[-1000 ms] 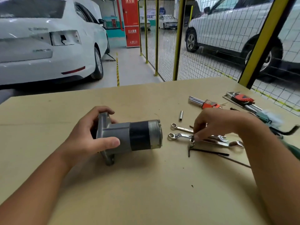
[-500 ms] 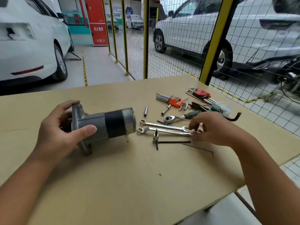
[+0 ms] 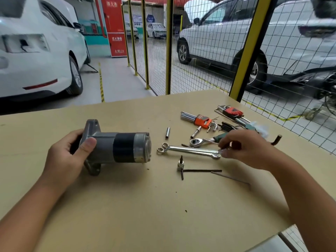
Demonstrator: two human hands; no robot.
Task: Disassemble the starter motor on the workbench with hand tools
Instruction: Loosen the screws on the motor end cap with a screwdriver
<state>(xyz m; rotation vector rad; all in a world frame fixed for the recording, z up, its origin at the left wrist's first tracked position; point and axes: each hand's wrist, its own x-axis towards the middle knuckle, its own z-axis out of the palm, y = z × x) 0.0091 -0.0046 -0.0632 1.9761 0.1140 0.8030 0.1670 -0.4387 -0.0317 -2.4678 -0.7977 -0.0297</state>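
- Starter motor (image 3: 116,147) lying on its side on workbench (image 3: 145,206), flange end wrapped by left hand (image 3: 70,157), thumb (image 3: 87,145) pressed on housing, remaining fingers curled behind flange.
- Right hand (image 3: 243,149) fingertips pinched at near end of the two ring spanners (image 3: 189,150); cannot tell whether gripping one or both.
- Risk: both spanners lifted together, one slipping from fingertips and dropping onto bench.
- Risk: motor rolling away from palm, round body, one-handed hold only.
- Small bit socket (image 3: 180,165) and hex key (image 3: 201,170) just below fingertips; easily knocked or scattered.
- Ratchet (image 3: 196,142) just beyond fingertips, possible snag.
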